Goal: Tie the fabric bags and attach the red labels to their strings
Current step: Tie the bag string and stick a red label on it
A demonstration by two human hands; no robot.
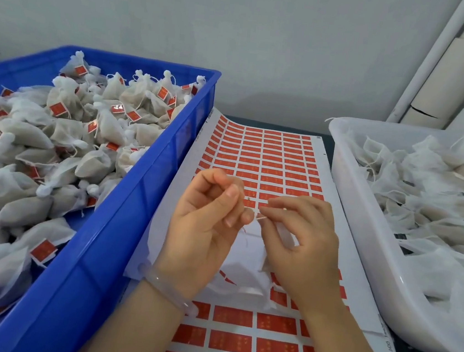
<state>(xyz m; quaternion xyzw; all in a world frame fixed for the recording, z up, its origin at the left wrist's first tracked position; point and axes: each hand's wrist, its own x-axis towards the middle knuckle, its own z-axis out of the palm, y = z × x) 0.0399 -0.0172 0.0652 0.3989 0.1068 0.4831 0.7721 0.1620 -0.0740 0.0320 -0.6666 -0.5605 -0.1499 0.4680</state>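
Two hands work mid-scene, above near part of label sheet [267, 162]. L hand [208, 216]: fingers curled, thumb + forefinger pinching thin string [255, 216]. R hand [301, 241]: fingertips pinching same string, other fingers loose. Fabric bag [243, 267] lies under both hands on sheet; white, limp, semi-sheer, neck hidden by hands.

Risk: string thin + short, may slip from pinch w/ uneven pull, knot ends up loose; bag could drag on stickers, lift one.

Farther left: blue crate [147, 195], tagged bags [57, 127]. Right: white tub [364, 220], untagged bags [439, 199].

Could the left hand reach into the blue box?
Probably yes. The blue box sits right beside the left hand with nothing between them, though that hand is pinching a string now.
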